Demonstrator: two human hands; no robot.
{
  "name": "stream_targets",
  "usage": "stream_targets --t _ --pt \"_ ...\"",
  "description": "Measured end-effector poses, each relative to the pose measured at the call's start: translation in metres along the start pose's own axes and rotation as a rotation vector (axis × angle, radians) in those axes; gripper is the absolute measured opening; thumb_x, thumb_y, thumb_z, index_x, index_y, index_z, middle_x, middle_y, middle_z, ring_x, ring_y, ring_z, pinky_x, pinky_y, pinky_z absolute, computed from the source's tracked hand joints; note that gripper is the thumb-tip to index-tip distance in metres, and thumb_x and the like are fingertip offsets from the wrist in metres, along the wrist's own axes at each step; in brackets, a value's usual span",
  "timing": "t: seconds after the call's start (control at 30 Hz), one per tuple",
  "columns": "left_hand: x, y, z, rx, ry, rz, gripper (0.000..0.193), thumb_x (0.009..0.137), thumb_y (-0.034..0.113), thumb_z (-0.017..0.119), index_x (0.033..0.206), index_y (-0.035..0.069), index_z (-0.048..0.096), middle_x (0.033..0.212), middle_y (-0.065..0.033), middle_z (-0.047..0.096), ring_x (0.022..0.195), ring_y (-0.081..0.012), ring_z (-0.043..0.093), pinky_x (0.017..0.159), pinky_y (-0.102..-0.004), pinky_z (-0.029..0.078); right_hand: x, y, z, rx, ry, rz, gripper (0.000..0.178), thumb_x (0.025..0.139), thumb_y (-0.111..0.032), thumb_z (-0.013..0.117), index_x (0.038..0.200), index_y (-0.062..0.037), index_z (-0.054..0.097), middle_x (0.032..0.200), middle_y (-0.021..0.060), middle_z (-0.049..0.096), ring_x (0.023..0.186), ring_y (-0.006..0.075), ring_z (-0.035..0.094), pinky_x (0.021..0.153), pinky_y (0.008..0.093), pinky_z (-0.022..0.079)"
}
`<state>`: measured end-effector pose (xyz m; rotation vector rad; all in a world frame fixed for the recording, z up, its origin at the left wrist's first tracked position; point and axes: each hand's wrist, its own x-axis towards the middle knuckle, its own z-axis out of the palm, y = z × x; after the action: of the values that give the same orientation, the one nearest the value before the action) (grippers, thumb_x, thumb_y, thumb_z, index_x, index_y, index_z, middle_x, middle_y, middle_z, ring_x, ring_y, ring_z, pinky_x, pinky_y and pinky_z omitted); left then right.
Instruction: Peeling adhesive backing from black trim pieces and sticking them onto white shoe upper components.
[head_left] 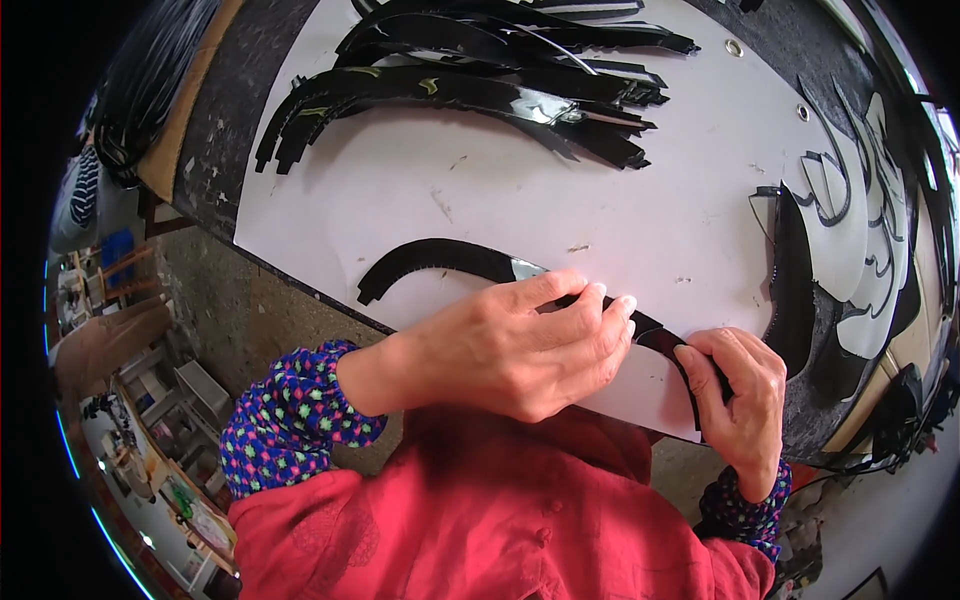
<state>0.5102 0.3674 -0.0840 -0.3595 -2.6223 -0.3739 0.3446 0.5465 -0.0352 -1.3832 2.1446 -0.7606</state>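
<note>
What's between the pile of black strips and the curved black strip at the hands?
Head view: between the pile of black strips and curved black strip, just white sheet with small marks.

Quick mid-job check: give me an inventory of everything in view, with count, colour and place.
sheet: one, white, on the table
table: one, dark, beneath the sheet
curved strip: one, black, sheet's near side
strip pile: many, black, sheet's far side
eyelets: two, metallic, sheet's upper right
cut pieces: several, white and black, right side
strand bundle: one, black, upper left
background clutter: uncounted, mixed colours, left
garment: one, red, bottom centre
sleeves: two, blue patterned, at the wrists
left grip: one, bare, over the curved strip's middle
right grip: one, bare, at its right end
</note>
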Motion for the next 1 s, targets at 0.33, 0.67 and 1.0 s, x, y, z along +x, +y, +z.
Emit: stream_targets --t 0.33,0.67,1.0 --pt "0.001 0.001 0.001 -0.002 0.015 -0.010 0.015 0.085 0.013 0.068 0.098 0.006 0.072 0.109 -0.0069 0.070 0.095 -0.0180 0.065 0.086 -0.0311 0.053 0.001 -0.002 -0.001 -0.016 -0.019 0.016 0.008 0.081 -0.002 0.070 0.081 -0.0012 0.063 0.067 0.0114 0.060 0.058 0.0299 0.057 0.056 0.0381 0.044" --pt "0.000 -0.001 -0.001 -0.022 0.011 -0.017 0.013 0.085 0.012 0.068 0.096 0.007 0.071 0.108 -0.0071 0.070 0.094 -0.0175 0.065 0.085 -0.0303 0.053 0.002 0.000 -0.010 0.054 -0.061 0.019 0.007 0.079 -0.001 0.070 0.079 0.0001 0.063 0.067 0.0123 0.060 0.058 0.0310 0.058 0.056 0.0365 0.045" --pt "0.000 -0.001 0.000 -0.020 0.018 -0.020 0.013 0.085 0.012 0.068 0.096 0.007 0.071 0.107 -0.0065 0.071 0.094 -0.0168 0.065 0.085 -0.0298 0.053 0.003 -0.001 -0.005 0.031 -0.040 0.037 0.008 0.079 -0.002 0.071 0.079 0.0000 0.063 0.064 0.0119 0.058 0.054 0.0292 0.056 0.053 0.0362 0.043"
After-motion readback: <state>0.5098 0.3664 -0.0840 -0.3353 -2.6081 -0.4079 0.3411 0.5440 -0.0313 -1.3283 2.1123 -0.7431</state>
